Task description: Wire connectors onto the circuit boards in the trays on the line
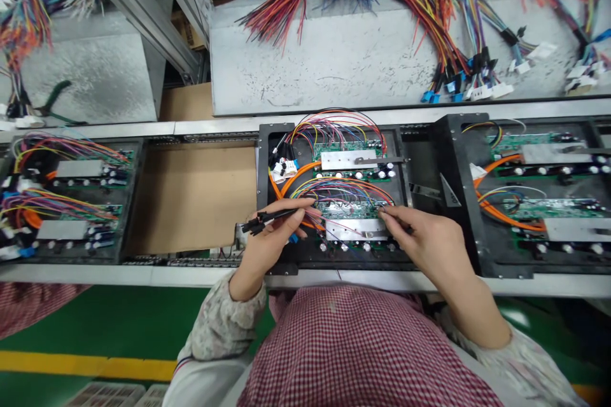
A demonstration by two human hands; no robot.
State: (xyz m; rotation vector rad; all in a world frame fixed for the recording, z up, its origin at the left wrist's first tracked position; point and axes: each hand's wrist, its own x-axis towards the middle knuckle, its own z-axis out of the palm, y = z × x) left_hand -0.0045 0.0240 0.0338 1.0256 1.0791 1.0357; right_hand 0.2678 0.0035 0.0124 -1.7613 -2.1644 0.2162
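Observation:
My left hand (279,226) is closed round a wire bundle whose black connector ends (262,221) stick out to the left. Thin wires run from it to the right, over the nearer circuit board (351,210). At that board's right side my right hand (420,229) pinches at the end of a wire, with the tip too small to make out. A silver heatsink (344,229) lies along the board below the fingers. Behind it, in the same black tray (334,262), sits a second circuit board (315,151) with arched coloured wires and thick orange wires.
More black trays with wired boards stand on the line at left (128,216) and right (482,248). Bunches of coloured wire harnesses (443,32) lie on the metal shelf (310,76) behind. Green-handled pliers (55,98) rest at far left. A cardboard sheet (200,197) shows between trays.

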